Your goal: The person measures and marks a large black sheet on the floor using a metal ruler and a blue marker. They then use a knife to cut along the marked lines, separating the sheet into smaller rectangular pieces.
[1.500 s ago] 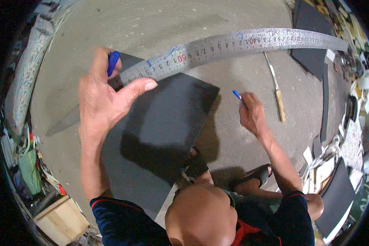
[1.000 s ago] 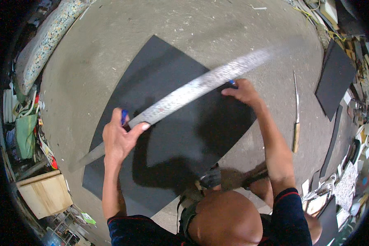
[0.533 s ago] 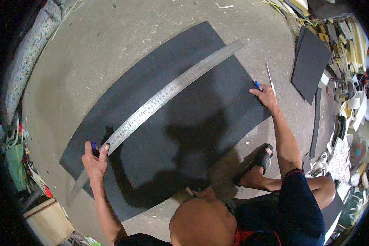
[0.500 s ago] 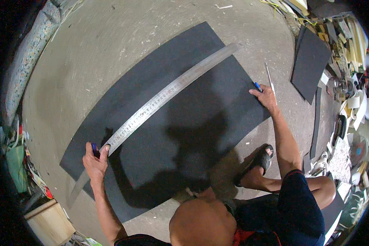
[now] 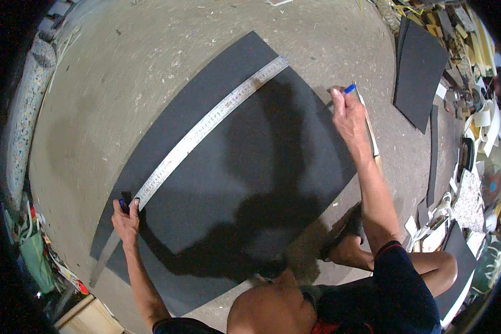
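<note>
A large black sheet lies on the floor, with a long steel ruler slanting across it. The ruler's far end reaches the sheet's far right edge; its near end sticks out past the left edge. My left hand grips the ruler near its lower left part, thumb on top, with a small blue object among the fingers; its kind is hidden. My right hand is closed around a slim blue-ended tool like a pen, just beyond the sheet's right edge. Its other end is hard to make out.
A thin pale stick-like tool lies beside my right forearm. More black sheets and heaped offcuts line the right side. A speckled foam roll lies at left, with a wooden box at lower left. My sandalled foot stands near the sheet.
The ruler has slid back toward the lower left, so its far end overhangs the sheet less. My right hand has moved up and left, off the sheet's right corner. The view has shifted slightly.
</note>
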### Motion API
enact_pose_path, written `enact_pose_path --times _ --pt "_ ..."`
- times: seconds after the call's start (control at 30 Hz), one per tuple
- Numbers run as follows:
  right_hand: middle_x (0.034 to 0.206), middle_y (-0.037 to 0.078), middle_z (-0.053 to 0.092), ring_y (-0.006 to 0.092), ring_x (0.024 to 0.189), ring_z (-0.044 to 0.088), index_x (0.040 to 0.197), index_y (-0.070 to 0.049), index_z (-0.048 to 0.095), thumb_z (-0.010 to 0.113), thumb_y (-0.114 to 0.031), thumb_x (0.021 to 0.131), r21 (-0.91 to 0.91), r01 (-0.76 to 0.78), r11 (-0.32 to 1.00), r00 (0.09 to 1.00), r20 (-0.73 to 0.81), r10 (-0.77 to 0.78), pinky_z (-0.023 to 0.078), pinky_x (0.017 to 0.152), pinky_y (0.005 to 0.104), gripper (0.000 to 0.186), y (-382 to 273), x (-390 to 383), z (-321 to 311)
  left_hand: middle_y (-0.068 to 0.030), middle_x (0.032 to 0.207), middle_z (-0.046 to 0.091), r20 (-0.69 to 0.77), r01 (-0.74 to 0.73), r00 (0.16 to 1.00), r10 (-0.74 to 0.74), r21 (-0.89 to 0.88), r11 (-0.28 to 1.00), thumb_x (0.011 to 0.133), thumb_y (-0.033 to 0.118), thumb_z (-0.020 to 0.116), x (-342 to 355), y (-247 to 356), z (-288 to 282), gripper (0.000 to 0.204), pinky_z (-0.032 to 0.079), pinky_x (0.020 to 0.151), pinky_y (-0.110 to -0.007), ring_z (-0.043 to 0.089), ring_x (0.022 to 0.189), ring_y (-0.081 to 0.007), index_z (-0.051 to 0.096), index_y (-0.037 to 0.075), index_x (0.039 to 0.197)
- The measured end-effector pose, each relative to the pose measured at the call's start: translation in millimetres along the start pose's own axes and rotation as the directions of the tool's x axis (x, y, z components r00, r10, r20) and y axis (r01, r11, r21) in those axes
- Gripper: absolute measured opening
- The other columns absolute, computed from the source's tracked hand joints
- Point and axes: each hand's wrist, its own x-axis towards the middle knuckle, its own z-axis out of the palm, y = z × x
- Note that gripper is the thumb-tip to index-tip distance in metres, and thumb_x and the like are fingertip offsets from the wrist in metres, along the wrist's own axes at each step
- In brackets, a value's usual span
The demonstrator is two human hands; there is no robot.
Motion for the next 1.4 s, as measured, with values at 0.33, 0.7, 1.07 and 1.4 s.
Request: enact_pose_path --times 0.33,0.7,1.07,1.4 --pt "0.099 0.017 0.068 0.0361 0.095 0.068 0.117 -0.007 0.063 0.073 -0.012 0.09 -0.117 0.503 0.856 0.856 -0.07 -0.513 0.055 0.083 0.0437 0.029 0 39 131 -0.0229 0.073 0.06 0.181 0.202 0.969 -0.169 -0.178 0.963 0.091 0.041 0.075 -7 3 14 0.05 0.046 0.063 -0.048 0.059 0.066 -0.0409 0.055 -0.004 0.096" --pt "0.148 0.025 0.05 0.0382 0.145 0.04 0.135 -0.003 0.051 0.065 -0.034 0.096 -0.215 0.58 0.786 0.814 0.135 -0.564 0.027 0.121 0.0562 0.052 -6 46 158 -0.0107 0.067 0.057 0.179 0.212 0.967 -0.18 -0.18 0.961 0.086 0.042 0.081 1 -7 12 0.057 0.044 0.058 -0.039 0.049 0.061 -0.0227 0.058 -0.008 0.102" --pt "0.151 0.025 0.046 0.0383 0.146 0.038 0.138 -0.003 0.047 0.065 -0.034 0.096 -0.213 0.578 0.788 0.816 0.178 -0.551 0.025 0.12 0.0586 0.055 1 48 158 -0.0128 0.078 0.061 0.023 0.264 0.965 -0.263 -0.093 0.96 0.083 0.04 0.084 -1 -1 25 0.061 0.048 0.067 -0.039 0.055 0.073 -0.0274 0.06 -0.009 0.11" --pt "0.149 0.022 0.048 0.0388 0.146 0.037 0.139 -0.004 0.049 0.068 -0.027 0.094 -0.188 0.586 0.788 0.81 0.17 -0.561 0.024 0.119 0.0582 0.054 6 53 159 -0.0269 0.147 0.048 -0.245 0.431 0.848 -0.469 -0.197 0.881 0.084 0.041 0.081 -48 58 78 0.082 0.025 0.12 -0.053 0.05 0.133 -0.0393 0.046 -0.001 0.146"
